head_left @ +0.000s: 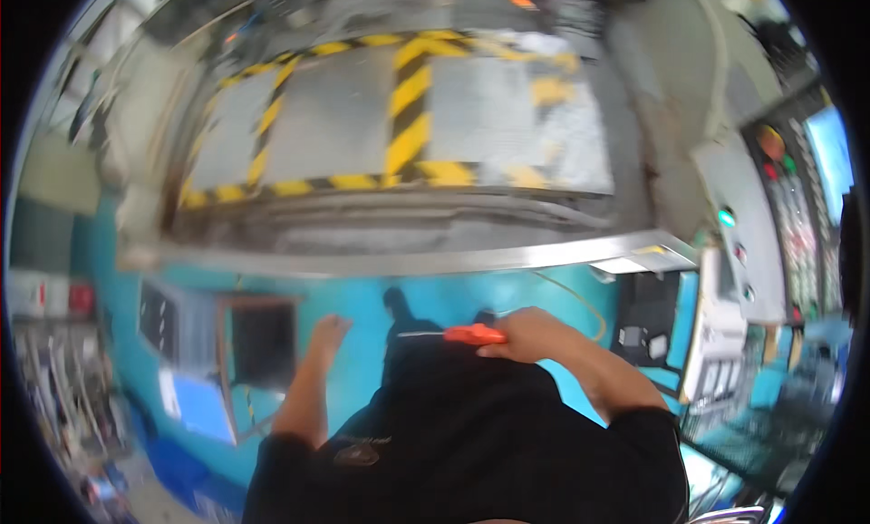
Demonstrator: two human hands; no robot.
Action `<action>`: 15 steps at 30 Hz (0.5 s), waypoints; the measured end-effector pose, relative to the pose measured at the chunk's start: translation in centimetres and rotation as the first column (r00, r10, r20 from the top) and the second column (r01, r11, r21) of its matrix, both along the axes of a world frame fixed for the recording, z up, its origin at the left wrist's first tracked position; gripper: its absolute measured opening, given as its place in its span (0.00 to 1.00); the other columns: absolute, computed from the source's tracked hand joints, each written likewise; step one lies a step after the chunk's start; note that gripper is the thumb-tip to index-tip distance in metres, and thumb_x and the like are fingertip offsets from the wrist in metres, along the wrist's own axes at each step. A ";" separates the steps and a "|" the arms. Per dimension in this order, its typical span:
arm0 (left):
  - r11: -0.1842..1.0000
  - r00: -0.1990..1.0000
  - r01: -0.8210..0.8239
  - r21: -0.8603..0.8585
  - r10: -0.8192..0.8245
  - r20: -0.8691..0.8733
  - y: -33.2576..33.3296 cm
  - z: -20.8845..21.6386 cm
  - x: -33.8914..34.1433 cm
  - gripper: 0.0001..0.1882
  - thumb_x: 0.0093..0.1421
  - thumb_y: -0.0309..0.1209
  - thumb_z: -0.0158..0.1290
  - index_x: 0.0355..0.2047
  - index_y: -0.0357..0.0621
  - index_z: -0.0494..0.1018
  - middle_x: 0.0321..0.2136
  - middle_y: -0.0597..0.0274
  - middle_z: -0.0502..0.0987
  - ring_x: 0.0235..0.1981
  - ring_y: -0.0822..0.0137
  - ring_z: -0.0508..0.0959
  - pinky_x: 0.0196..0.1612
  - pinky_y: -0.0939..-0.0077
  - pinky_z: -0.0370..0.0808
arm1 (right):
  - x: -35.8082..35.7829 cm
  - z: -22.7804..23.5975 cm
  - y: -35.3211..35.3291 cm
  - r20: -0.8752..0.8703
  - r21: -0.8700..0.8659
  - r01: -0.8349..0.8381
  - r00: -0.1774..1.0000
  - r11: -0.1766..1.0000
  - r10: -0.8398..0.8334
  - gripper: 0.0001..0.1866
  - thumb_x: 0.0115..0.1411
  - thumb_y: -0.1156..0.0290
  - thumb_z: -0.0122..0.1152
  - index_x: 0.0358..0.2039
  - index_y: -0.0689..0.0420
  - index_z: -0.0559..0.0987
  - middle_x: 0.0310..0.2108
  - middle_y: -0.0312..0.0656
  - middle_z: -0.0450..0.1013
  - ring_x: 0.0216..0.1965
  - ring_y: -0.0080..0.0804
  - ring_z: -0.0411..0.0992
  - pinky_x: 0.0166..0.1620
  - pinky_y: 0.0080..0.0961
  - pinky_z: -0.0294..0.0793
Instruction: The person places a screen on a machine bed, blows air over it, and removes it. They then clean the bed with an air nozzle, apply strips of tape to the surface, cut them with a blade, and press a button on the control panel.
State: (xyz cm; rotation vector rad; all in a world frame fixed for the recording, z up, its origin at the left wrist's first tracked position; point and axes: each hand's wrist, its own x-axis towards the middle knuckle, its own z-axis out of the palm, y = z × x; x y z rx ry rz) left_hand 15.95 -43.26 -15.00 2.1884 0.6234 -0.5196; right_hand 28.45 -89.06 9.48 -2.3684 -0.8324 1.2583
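Note:
My right hand (526, 334) is wrapped round an orange air blow gun (475, 334) in front of my torso. Its thin metal nozzle points to the left. Off to the left of the body, my left hand (331, 331) hangs over the floor with its fingers loosely curled, and nothing shows in it. Both hands are below the front edge of a machine bed (335, 102), whose grey metal plates are bordered with yellow and black stripes. The picture is somewhat blurred.
A metal front rail (408, 259) runs across the machine before me. To the right stands a control panel (748, 229) with a lit green button. A dark-topped cart (263, 343) is at the left on the turquoise floor (362, 370). A dark box (643, 329) lies at the right.

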 end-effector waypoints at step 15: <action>0.171 0.203 0.979 -0.112 -0.879 0.432 -35.8 15.0 12.1 0.21 0.57 0.36 0.58 0.53 0.54 0.76 0.42 0.49 0.80 0.45 0.45 0.80 0.47 0.54 0.77 | -11.0 -13.7 -20.9 -0.982 0.031 0.995 0.012 -0.097 -0.191 0.23 0.73 0.46 0.45 0.45 0.52 0.78 0.45 0.42 0.78 0.46 0.34 0.78 0.52 0.38 0.77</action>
